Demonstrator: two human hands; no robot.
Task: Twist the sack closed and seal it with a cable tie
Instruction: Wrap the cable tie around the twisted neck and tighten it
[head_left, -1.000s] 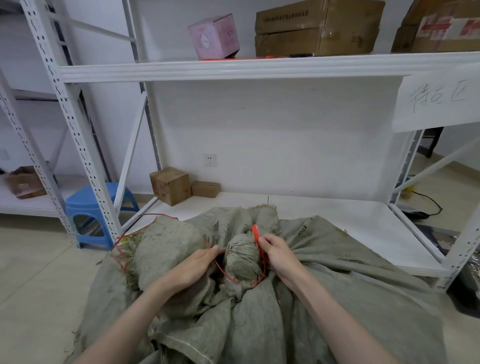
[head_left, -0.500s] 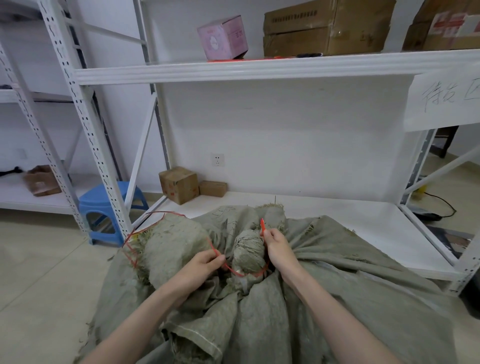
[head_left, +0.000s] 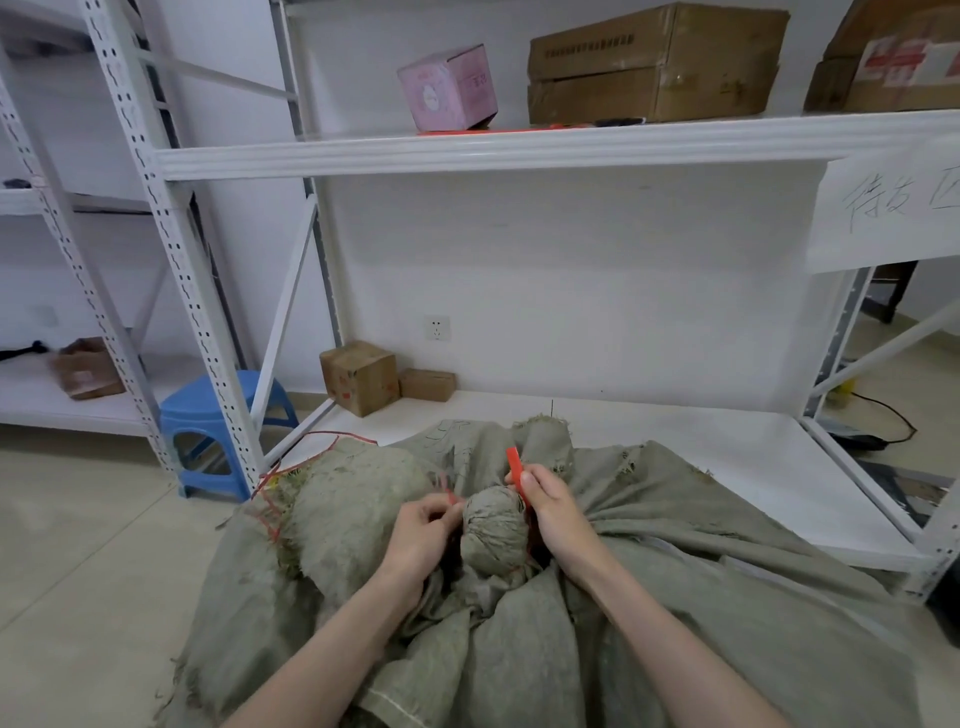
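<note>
Our sack (head_left: 675, 545) lies on the floor (head_left: 104, 571) before the shelving (head_left: 467, 150), its twisted neck (head_left: 493, 530) bunched between our hands. Our right hand (head_left: 553, 509) pinches the flat red end of the cable tie (head_left: 514, 462); our left hand (head_left: 423, 535) pinches its thin tail. We should seat the loop low under the knob, then thread tail into head and pull squarely, so the twist cannot unwind.
</note>
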